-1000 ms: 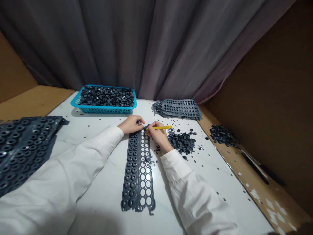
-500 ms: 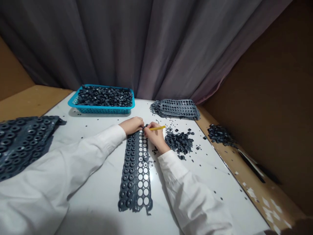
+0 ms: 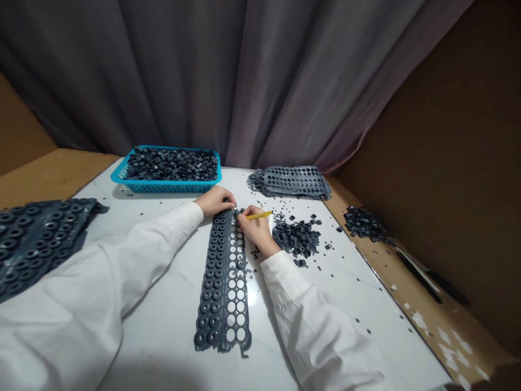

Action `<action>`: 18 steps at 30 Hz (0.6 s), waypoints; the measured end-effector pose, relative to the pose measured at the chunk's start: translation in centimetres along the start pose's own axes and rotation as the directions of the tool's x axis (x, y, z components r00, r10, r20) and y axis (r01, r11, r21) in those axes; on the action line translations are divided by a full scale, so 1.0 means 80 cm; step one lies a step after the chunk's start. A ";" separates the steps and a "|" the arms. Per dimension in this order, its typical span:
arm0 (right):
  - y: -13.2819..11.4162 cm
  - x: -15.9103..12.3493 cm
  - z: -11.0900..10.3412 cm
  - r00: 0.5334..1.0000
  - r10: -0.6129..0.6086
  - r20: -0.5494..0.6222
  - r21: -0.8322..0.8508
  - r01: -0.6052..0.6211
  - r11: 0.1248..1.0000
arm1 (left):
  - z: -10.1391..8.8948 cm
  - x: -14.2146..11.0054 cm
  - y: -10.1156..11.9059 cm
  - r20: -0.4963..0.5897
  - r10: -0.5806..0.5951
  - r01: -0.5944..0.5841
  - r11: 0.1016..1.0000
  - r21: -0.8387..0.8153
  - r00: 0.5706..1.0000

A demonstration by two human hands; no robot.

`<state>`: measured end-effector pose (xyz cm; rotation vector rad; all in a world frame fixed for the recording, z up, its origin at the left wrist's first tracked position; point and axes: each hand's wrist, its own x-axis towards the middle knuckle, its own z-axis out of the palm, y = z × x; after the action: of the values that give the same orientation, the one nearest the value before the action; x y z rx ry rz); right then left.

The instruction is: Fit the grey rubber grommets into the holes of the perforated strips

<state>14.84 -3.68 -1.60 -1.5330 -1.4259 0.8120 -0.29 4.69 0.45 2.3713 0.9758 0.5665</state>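
The left hand (image 3: 214, 201) sits with its fingers curled together at the top of a long dark grey rubber strip full of round holes (image 3: 214, 293), on the table; I cannot tell if they hold anything; the right hand (image 3: 254, 229) pinches a thin yellow stick (image 3: 259, 215) near the strip; small dark rings (image 3: 211, 288) fill most holes on one side; the other side's holes are bare.

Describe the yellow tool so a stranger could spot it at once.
On the white table, find the long grey perforated strip lying down its middle. At the strip's far end, the right hand pinches a slim yellow pen-like tool, the only bright yellow thing among all the dark grey pieces.
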 end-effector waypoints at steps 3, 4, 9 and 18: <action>0.002 0.002 0.000 1.000 0.006 -0.003 0.023 -0.006 1.000 | -0.002 0.004 0.002 0.006 -0.039 0.039 0.999 -0.016 0.999; 0.003 0.002 0.000 1.000 0.013 0.002 0.035 -0.013 0.999 | -0.002 0.005 0.002 0.025 -0.056 0.056 0.998 -0.023 0.998; 0.007 0.005 0.001 0.998 0.048 0.044 0.134 -0.054 0.990 | -0.005 0.004 -0.001 0.161 -0.132 0.154 0.979 -0.132 0.978; -0.014 0.003 -0.014 0.993 0.102 0.056 0.248 -0.113 0.962 | -0.019 -0.002 0.003 -0.060 -0.343 0.283 0.850 -0.444 0.937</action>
<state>15.40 -3.64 -0.14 -1.4137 -1.2249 1.0552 -1.13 4.86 1.71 1.7555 1.1363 0.7363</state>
